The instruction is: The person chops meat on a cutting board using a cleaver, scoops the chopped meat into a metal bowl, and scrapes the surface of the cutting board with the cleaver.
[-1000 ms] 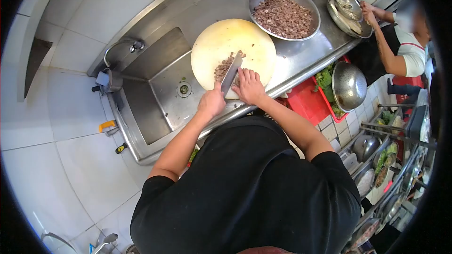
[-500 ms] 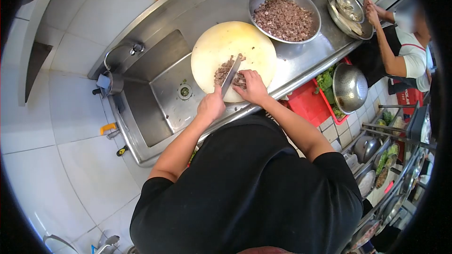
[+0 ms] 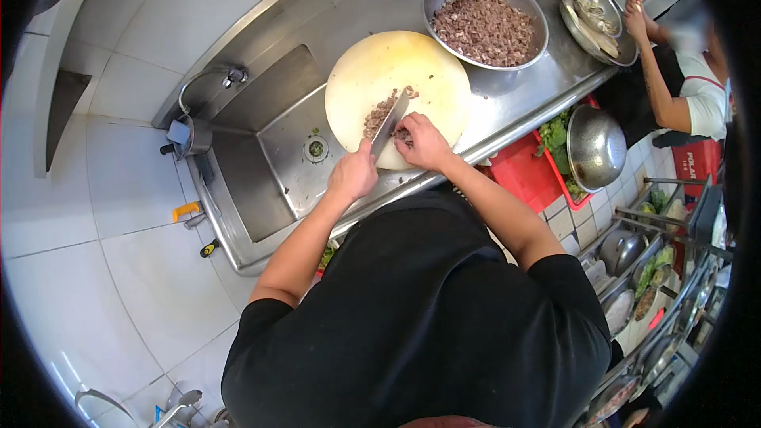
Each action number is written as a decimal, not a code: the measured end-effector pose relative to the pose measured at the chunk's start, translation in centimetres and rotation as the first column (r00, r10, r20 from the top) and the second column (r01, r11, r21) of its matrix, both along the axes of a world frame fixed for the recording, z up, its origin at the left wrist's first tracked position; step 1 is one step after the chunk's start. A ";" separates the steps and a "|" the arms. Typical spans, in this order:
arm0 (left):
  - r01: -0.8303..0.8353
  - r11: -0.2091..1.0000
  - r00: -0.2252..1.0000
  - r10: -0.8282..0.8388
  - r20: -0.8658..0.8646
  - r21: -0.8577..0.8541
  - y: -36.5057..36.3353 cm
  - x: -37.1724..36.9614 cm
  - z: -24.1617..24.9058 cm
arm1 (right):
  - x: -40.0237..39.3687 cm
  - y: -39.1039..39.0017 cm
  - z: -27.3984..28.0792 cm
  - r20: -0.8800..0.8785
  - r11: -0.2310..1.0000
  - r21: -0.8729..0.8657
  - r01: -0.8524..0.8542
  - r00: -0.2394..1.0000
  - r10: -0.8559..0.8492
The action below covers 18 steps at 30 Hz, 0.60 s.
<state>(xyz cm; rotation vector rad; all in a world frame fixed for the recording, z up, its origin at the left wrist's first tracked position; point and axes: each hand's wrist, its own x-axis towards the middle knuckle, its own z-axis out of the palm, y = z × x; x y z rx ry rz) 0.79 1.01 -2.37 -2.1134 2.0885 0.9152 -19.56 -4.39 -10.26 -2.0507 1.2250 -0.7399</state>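
My left hand [image 3: 353, 173] is closed round the handle of a knife [image 3: 389, 122], whose blade stands over a round, pale cutting board [image 3: 372, 63]. Chopped brown meat [image 3: 379, 115] lies left of the blade. On the right side, my right hand [image 3: 424, 143] presses with bent fingers on more meat [image 3: 404, 137], close beside the blade. Its fingertips partly cover that meat. Beyond the board stands a large steel bowl [image 3: 428, 12] with a heap of diced brown meat [image 3: 485, 26].
A steel sink [image 3: 277, 178] with a tap [image 3: 234, 77] lies left of the board. Right are a red crate [image 3: 523, 174] with greens and an upturned steel bowl [image 3: 596, 148]. Another person [image 3: 674, 83] stands at the counter's far end, near bowls [image 3: 590, 20]. Shelves [image 3: 658, 222] hold pans.
The view has shifted slightly. My right hand's fingers have drawn in a little on the meat. The knife remains beside them at a similar slant.
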 end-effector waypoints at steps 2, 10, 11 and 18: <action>-0.006 1.000 1.000 0.006 0.007 -0.005 0.2 -0.1 0.1 | 0.2 -0.2 -0.1 0.004 1.000 0.016 0.009 1.000 -0.009; -0.047 0.998 0.998 0.048 0.050 -0.028 0.3 -0.3 0.2 | 2.2 -0.3 -1.2 -0.189 0.993 -0.043 0.108 0.975 -0.114; -0.054 0.998 0.997 0.056 0.047 -0.040 0.2 -0.3 0.5 | 2.2 -0.2 -1.1 -0.141 0.990 -0.049 0.135 0.980 -0.140; -0.079 0.996 0.996 0.080 0.034 -0.051 0.6 -0.6 2.7 | 0.3 0.1 0.2 -0.052 0.994 -0.038 0.103 0.993 -0.105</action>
